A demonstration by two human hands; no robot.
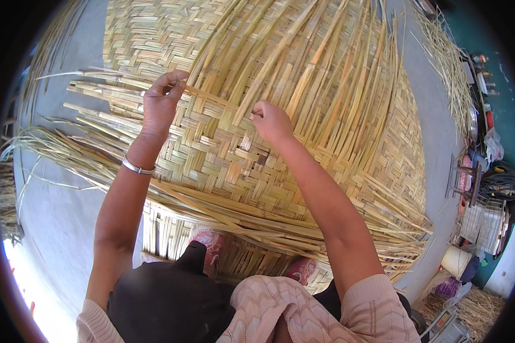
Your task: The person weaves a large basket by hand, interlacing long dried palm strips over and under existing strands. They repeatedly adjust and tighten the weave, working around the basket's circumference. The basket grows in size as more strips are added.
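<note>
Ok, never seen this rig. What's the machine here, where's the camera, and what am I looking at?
No machine: these are a person's bare hands. There is one picture, from the left of two fisheye cameras worn on the head, looking down. That is why edges bend and the corners are black. Picture left is the person's left.

Below the hands is a woven mat, with long strips fanned out across it; grey floor shows around it. The left hand, with a bracelet on its wrist, seems to pinch a thin strip that runs toward the right hand. The right fingers are curled, but what they hold, if anything, is unclear.
</note>
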